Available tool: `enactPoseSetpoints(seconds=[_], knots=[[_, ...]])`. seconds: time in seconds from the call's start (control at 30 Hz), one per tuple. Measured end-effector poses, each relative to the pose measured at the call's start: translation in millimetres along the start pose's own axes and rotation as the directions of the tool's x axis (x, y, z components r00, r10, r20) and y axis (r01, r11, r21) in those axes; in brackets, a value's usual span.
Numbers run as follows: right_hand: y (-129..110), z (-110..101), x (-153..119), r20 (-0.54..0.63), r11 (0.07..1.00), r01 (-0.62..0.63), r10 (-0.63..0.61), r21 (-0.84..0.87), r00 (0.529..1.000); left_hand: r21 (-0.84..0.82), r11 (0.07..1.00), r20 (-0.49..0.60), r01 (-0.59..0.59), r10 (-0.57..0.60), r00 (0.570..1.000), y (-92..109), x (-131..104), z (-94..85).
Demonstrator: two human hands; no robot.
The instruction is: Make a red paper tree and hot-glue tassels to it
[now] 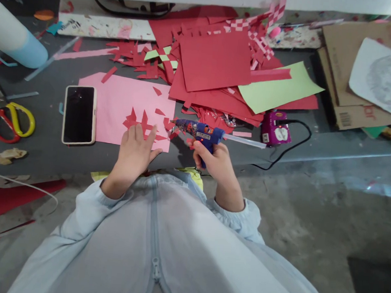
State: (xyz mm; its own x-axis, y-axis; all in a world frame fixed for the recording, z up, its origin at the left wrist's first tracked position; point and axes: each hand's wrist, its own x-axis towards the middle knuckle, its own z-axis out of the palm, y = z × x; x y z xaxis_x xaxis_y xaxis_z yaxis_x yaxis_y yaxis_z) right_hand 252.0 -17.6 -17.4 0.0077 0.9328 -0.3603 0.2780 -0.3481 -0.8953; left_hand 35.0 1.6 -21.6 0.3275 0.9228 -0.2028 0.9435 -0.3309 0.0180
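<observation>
My right hand [213, 159] grips a blue hot glue gun [206, 136] by its handle, with a clear glue stick [246, 141] poking out of the back. The gun's nozzle points left toward the right edge of a pink paper sheet [118, 101]. My left hand [135, 149] lies flat with fingers stretched out, on the lower part of that sheet. Its fingertips rest on red cut paper pieces [145, 118] with pointed ends. Smaller red scraps [157, 91] lie loose on the pink sheet.
A phone [80, 115] overlaps the sheet's left side; scissors [13, 122] lie further left. Behind are red paper sheets [215, 61], green paper [280, 87] and many scraps. To the right sit a purple power adapter [277, 130] with a black cable and cardboard [334, 71].
</observation>
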Motion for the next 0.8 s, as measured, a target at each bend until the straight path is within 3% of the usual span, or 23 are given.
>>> enactPoseSetpoints(seconds=[0.33, 0.57, 0.8], knots=[[4, 0, 2, 0.018, 0.992, -0.007, 0.005, 0.128, 1.000, -0.044, 0.996, -0.037, -0.074, 0.073, 0.997, -15, -1, -0.7], [14, 1, 3, 0.151, 0.953, -0.015, -0.032, 0.301, 0.988, -0.198, 0.973, -0.086, -0.121, 0.106, 0.991, -36, 0, 2.1], [11, 1, 2, 0.194, 0.947, -0.023, -0.042, 0.321, 0.980, -0.288, 0.948, -0.112, -0.138, 0.110, 0.988, -42, 2, 0.5]])
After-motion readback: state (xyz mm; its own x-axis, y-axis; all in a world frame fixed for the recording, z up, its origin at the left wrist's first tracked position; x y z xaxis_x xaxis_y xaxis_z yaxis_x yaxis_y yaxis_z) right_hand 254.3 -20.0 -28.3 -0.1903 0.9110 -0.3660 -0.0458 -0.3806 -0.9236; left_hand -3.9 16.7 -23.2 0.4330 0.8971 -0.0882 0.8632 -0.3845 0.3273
